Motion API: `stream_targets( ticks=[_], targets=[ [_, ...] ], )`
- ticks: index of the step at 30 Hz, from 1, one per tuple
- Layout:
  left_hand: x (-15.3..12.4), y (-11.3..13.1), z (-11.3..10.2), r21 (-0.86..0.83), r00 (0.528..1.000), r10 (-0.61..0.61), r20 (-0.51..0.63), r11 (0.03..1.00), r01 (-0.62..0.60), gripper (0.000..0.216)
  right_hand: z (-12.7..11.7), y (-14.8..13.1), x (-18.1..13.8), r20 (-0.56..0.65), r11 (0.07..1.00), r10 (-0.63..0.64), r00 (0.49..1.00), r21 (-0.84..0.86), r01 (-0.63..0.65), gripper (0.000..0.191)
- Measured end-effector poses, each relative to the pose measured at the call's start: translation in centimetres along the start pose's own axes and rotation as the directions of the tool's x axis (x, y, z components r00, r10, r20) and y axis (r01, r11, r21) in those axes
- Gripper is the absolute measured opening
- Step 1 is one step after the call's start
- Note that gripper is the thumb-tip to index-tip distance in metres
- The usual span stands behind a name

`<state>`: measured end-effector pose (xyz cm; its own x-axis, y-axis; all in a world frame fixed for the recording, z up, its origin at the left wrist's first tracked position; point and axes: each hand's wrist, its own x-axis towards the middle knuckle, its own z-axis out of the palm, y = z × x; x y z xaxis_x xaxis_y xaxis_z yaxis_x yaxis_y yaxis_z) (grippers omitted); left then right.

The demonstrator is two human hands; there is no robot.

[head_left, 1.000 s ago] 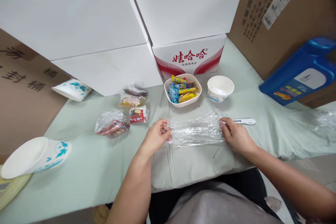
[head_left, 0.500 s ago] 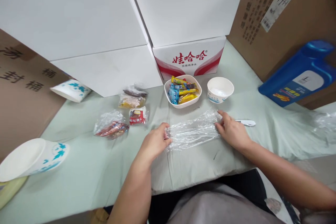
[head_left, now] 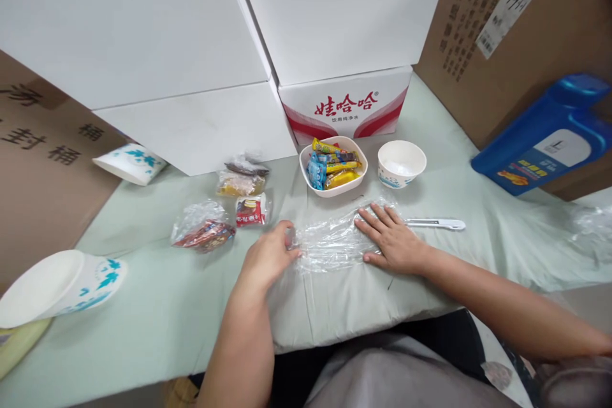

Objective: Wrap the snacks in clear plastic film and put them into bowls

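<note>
A crumpled sheet of clear plastic wrap lies on the pale green table cover in front of me. My left hand pinches its left end with curled fingers. My right hand lies flat and open on the wrap's right part, fingers stretched toward the left. Just behind the wrap stand a white dish of wrapped candies and an empty white paper bowl.
A white pen-like tool lies right of my right hand. Bagged snacks sit to the left. Tipped paper bowls lie far left. White cartons, a brown box and a blue jug ring the back.
My right hand let go of the wrap's right end, slid left and flattened on top of it. The left hand shifted slightly left, still pinching its end.
</note>
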<state>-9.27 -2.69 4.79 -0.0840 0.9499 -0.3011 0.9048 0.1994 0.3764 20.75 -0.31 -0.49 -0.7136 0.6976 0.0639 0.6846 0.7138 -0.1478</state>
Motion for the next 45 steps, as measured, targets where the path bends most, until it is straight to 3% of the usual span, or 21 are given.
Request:
stream_targets(
  ticks=[3,5,6,7,9,11,14,16,19,21,23,25,26,32,34,38,41,45],
  targets=[
    [0.2,-0.6,-0.2,-0.071,0.965,-0.009,-0.26,0.997,-0.009,0.032,0.2,0.0,-0.1,0.004,1.0,0.022,1.0,-0.016,-0.022,0.079],
    [0.1,-0.2,0.2,-0.13,0.892,0.077,-0.445,0.98,-0.149,0.016,0.2,-0.1,-0.2,0.0,1.0,0.022,1.0,-0.022,-0.022,0.078],
    [-0.1,0.2,0.6,-0.141,0.87,0.161,-0.466,0.957,-0.253,0.013,0.2,-0.2,-0.2,-0.002,0.999,0.022,1.0,-0.026,-0.022,0.078],
    [-0.2,0.6,1.0,-0.138,0.864,0.27,-0.426,0.924,-0.357,0.014,0.3,-0.2,-0.2,-0.002,0.999,0.022,1.0,-0.032,-0.022,0.078],
    [-0.3,1.2,1.8,-0.106,0.857,0.463,-0.225,0.863,-0.494,0.019,0.4,-0.2,-0.1,0.007,0.998,0.031,1.0,-0.049,-0.03,0.078],
    [-0.1,1.2,2.2,-0.018,0.867,0.492,-0.076,0.869,-0.494,0.04,0.6,0.0,-0.1,0.016,0.995,0.065,0.998,-0.072,-0.064,0.082],
    [0.3,0.6,1.9,0.08,0.913,0.4,-0.088,0.916,-0.393,0.056,0.5,0.8,-0.6,-0.003,0.982,0.157,0.988,-0.109,-0.157,0.092],
    [0.2,0.4,1.4,0.056,0.889,0.436,-0.137,0.9,-0.433,0.046,0.1,1.4,-1.3,-0.042,0.976,0.18,0.983,-0.119,-0.184,0.095],
    [-0.2,0.6,0.9,-0.047,0.832,0.518,-0.201,0.843,-0.536,0.025,-0.6,2.1,-2.8,-0.069,0.993,0.068,0.995,-0.091,-0.075,0.089],
    [-0.5,0.8,0.6,-0.092,0.892,0.412,-0.185,0.896,-0.433,0.025,-0.8,2.2,-3.8,-0.042,0.998,-0.041,0.998,-0.053,0.039,0.084],
    [-0.4,0.8,0.2,-0.062,0.973,0.176,-0.15,0.98,-0.187,0.029,-0.6,2.1,-4.6,-0.015,0.995,-0.101,0.995,-0.022,0.101,0.084],
    [-0.3,0.6,-0.2,-0.022,0.99,-0.024,-0.135,1.0,0.022,0.029,-0.2,2.0,-5.0,-0.013,0.994,-0.106,0.994,-0.014,0.105,0.084],
    [-0.3,0.5,-0.4,-0.026,0.99,-0.068,-0.124,0.998,0.065,0.028,0.0,1.9,-5.1,-0.016,0.995,-0.1,0.995,-0.013,0.1,0.084],
    [-2.3,0.5,0.8,-0.165,0.999,0.031,-0.01,0.986,-0.033,0.043,0.6,1.7,-4.9,-0.064,0.997,-0.083,0.995,-0.012,0.082,0.081],
    [-3.1,0.5,1.9,-0.244,0.99,0.104,-0.099,0.962,-0.125,0.048,0.7,1.7,-4.9,-0.08,0.997,-0.08,0.994,-0.017,0.079,0.081],
    [-3.9,0.4,3.9,-0.4,0.925,0.224,-0.306,0.852,-0.339,0.038,0.9,1.7,-4.9,-0.096,0.997,-0.077,0.992,-0.027,0.075,0.081],
    [-3.9,0.2,4.9,-0.557,0.934,0.157,-0.32,0.767,-0.32,0.034,0.9,1.7,-4.9,-0.095,0.997,-0.073,0.993,-0.025,0.071,0.08],
    [-3.5,-0.1,5.5,-0.719,0.978,0.023,-0.208,0.674,-0.169,0.042,0.8,1.7,-4.9,-0.09,0.998,-0.067,0.994,-0.016,0.066,0.08]
  ],
)
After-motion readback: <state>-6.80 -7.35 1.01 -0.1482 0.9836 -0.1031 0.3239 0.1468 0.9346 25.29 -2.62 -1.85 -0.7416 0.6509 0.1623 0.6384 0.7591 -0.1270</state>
